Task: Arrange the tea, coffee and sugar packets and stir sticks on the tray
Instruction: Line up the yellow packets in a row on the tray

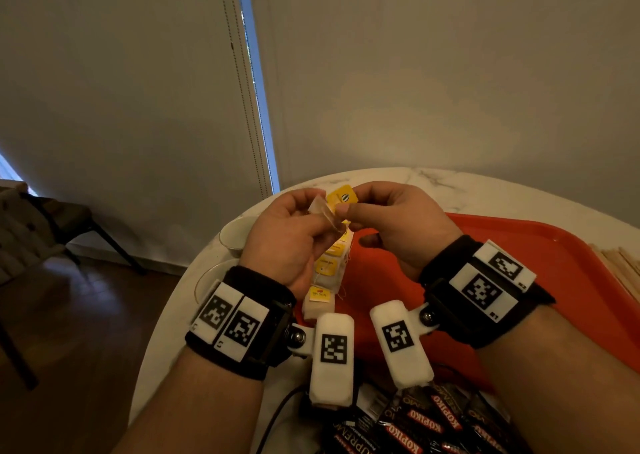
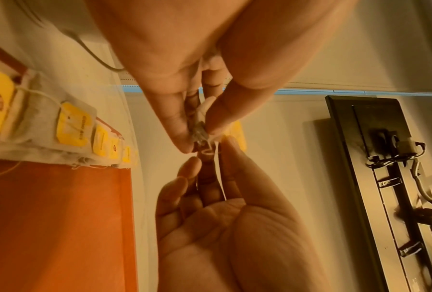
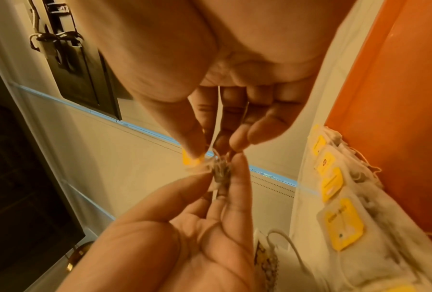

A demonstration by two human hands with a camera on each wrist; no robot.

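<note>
Both hands are raised over the left end of the orange tray (image 1: 540, 263). My left hand (image 1: 313, 219) pinches a small tea bag (image 1: 323, 212) between thumb and fingertips; the left wrist view shows that pinch on the tea bag (image 2: 198, 130). My right hand (image 1: 349, 211) pinches the bag's yellow tag (image 1: 343, 196), with its thumb on the yellow tag (image 3: 191, 159). The white string (image 2: 219, 175) runs down into the right palm. A row of several tea bags (image 1: 327, 268) with yellow tags lies along the tray's left edge.
Black and red coffee packets (image 1: 433, 422) are piled at the table's near edge. Wooden stir sticks (image 1: 620, 270) lie at the tray's right side. A pale cup (image 1: 239, 233) and a saucer (image 1: 207, 280) stand left of the tray on the white marble table (image 1: 450, 186).
</note>
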